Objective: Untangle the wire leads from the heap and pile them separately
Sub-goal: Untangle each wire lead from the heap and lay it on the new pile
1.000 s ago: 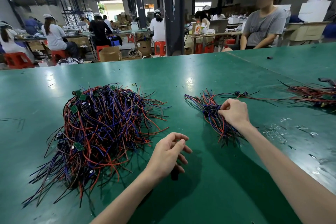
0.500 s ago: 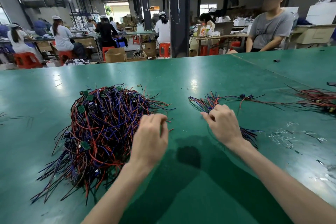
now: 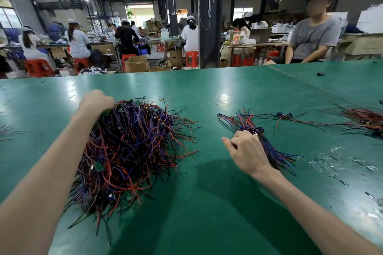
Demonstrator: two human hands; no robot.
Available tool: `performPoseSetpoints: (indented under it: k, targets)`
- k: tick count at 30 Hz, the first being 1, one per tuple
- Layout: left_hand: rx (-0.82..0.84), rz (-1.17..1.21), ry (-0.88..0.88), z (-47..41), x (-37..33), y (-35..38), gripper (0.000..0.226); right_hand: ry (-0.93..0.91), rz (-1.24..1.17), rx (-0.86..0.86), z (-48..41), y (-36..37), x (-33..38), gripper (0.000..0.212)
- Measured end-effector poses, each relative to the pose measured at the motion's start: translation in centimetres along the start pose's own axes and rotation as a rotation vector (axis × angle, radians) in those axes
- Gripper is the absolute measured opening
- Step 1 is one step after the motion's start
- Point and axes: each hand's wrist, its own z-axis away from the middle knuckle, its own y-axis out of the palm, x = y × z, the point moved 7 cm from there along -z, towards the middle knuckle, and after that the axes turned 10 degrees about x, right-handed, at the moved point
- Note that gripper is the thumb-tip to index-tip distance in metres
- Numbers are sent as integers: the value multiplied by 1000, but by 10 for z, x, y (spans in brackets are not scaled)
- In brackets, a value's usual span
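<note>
So the heap (image 3: 132,151) of red, blue and black wire leads sits on the left of the green worktop (image 3: 207,203), and the sorted pile (image 3: 275,155) lies well apart on the right. The left hand (image 3: 95,101) is curled into the far top edge of the heap, fingers buried in the wires. It looks like a grab, but I can't tell which lead it's got, or if it's just one. The right hand (image 3: 246,151) is curled over the near half of the sorted pile, pinning it down by the dark connectors.

My two cents on pulling the next one:
- Grab by the connector or one of the small green boards (image 3: 99,166), not mid-wire. Bare ends probably snag less when they trail out last.
- Lift up and away from the heap, slow. If the whole lump rises, stop, shake it and pick a looser lead.
- The right hand is busy holding the pile, so nothing anchors the heap. Free it if the heap drags.
- Lay each lead connector-to-connector on the pile, and mind the plastic scraps (image 3: 331,161) just beside it.
</note>
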Motion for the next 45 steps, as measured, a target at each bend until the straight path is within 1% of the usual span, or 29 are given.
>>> performPoseSetpoints:
  k: [3, 6, 10, 12, 14, 16, 19, 21, 22, 23, 25, 27, 30, 31, 33, 36, 37, 39, 42, 43, 45]
  targets:
    - [-105, 88, 109, 3, 6, 1, 19, -7, -6, -10, 0, 1, 4, 48]
    - [-254, 130, 168, 10, 8, -7, 21, 1, -33, -30, 1, 0, 3, 47]
    - [-372, 176, 297, 20, -3, -22, 22, 8, -66, -43, 2, -3, 3, 48]
    - [-508, 216, 325, 31, -9, -37, 26, 5, -65, -56, 3, -4, 4, 48]
    - [-632, 214, 313, 41, -15, -52, 28, 19, -57, -80, 4, -6, 3, 47]
    - [-677, 175, 344, 50, -25, -62, 29, 33, -39, -110, 6, -8, 2, 45]
    - [-754, 166, 526, 78, -52, -72, 30, 29, -69, -150, 6, -10, 2, 44]
    - [-795, 217, 702, 109, -73, -68, 29, 36, -164, -159, 4, -9, 0, 46]
    - [-786, 238, 788, 125, -84, -62, 28, 43, -240, -142, 3, -7, -1, 45]
    - [-750, 244, 875, 139, -94, -52, 26, 53, -349, -107, 2, -4, -2, 43]
    - [-615, 228, 1038, 166, -112, -23, 23, 93, -647, 26, 2, 4, 0, 36]
    - [-458, 207, 1137, 187, -122, 14, 20, 127, -955, 158, 4, 9, 5, 28]
    - [-256, 230, 1162, 206, -121, 72, 18, 136, -1344, 308, 7, 11, 14, 19]
    - [-194, 254, 1140, 209, -119, 88, 18, 139, -1440, 349, 9, 11, 18, 23]
    - [-60, 335, 1085, 208, -113, 114, 21, 160, -1531, 390, 10, 12, 23, 30]
    - [237, 583, 985, 200, -104, 139, 27, 214, -1550, 365, 11, 12, 23, 25]
    - [309, 641, 958, 199, -102, 143, 30, 228, -1557, 362, 11, 12, 23, 24]
    - [385, 686, 935, 198, -99, 148, 36, 248, -1583, 369, 11, 14, 23, 23]
    - [464, 720, 907, 197, -98, 153, 36, 265, -1645, 382, 12, 15, 24, 22]
    - [494, 744, 885, 196, -98, 155, 34, 273, -1660, 381, 12, 16, 23, 19]
    - [574, 851, 814, 195, -96, 159, 30, 291, -1672, 364, 11, 16, 21, 7]
